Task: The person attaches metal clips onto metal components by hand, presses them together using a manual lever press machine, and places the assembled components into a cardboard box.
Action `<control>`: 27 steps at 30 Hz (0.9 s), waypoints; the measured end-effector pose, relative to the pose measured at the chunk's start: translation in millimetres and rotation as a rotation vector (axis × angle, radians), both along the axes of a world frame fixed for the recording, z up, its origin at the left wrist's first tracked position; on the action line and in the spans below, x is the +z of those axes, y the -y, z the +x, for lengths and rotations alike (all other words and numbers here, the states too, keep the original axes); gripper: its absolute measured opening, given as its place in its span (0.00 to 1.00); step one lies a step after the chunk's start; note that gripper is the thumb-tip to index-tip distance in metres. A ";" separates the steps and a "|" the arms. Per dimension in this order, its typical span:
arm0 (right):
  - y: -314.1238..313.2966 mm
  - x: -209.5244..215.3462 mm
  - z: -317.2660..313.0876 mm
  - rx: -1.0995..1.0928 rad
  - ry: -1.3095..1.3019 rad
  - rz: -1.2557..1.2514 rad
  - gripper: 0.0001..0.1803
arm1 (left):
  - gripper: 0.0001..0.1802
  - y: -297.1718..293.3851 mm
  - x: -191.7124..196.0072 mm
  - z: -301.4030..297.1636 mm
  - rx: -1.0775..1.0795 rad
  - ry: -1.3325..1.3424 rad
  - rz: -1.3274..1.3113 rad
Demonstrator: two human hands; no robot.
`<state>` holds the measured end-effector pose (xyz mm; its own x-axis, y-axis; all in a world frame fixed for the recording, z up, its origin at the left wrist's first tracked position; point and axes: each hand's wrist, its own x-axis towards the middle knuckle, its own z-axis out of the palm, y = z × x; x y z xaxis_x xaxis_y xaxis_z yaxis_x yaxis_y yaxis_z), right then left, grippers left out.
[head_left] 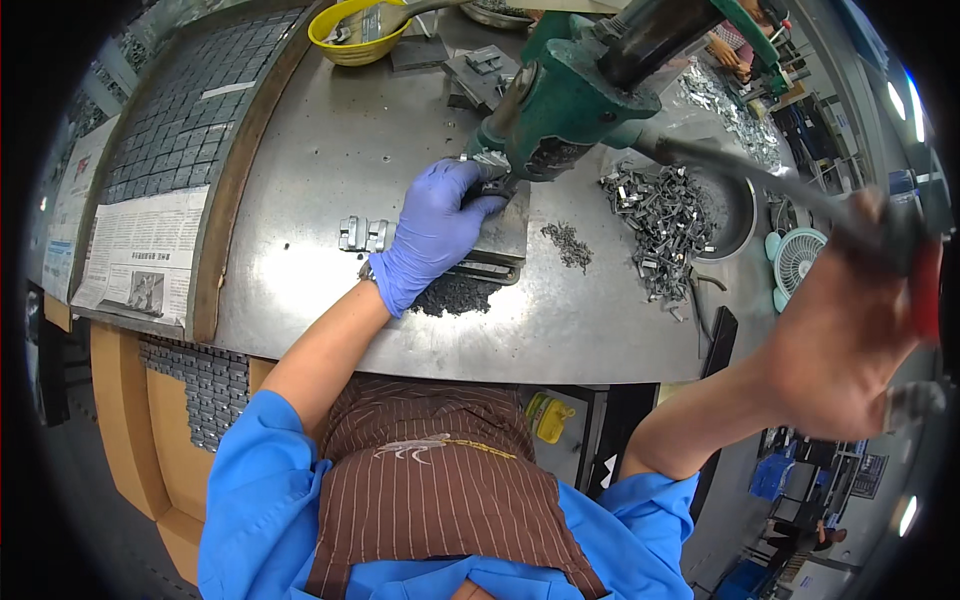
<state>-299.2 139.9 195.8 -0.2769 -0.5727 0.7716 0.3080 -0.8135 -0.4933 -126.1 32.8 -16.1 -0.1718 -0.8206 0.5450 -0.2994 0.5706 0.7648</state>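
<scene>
My left hand, in a thin blue-purple glove, is closed at the foot of a green hand press. Its thumb and fingers pinch a small metal part, mostly hidden by them, under the ram above a steel base block. My bare right hand is raised at the far right, smeared by motion, wrapped round the end of the press's long lever. Two small grey metal pieces lie on the steel table left of my gloved hand. Black shavings are heaped in front of the base block.
Small pins and a heap of shiny metal pieces beside a round pan lie right. A small fan stands beyond. Left is a wood-framed tray of parts; a yellow bowl sits behind. Another person's hand shows far right.
</scene>
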 end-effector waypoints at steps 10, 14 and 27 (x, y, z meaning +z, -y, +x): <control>-39.6 -87.8 39.8 -0.447 -0.245 0.008 0.21 | 0.15 1.3 2.5 3.7 -0.035 0.013 -0.008; -28.3 -48.4 19.3 -0.188 -0.224 -0.013 0.19 | 0.16 4.8 6.9 10.8 -0.059 0.154 -0.235; -8.4 -113.2 -44.2 -0.246 -0.098 0.536 0.16 | 0.19 -29.4 -7.2 161.1 0.016 0.433 0.094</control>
<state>-343.4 148.3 82.6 -0.3928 -0.8172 0.4218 0.0740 -0.4853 -0.8712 35.0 62.2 -23.4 -0.3547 -0.8674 0.3489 -0.6115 0.4975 0.6153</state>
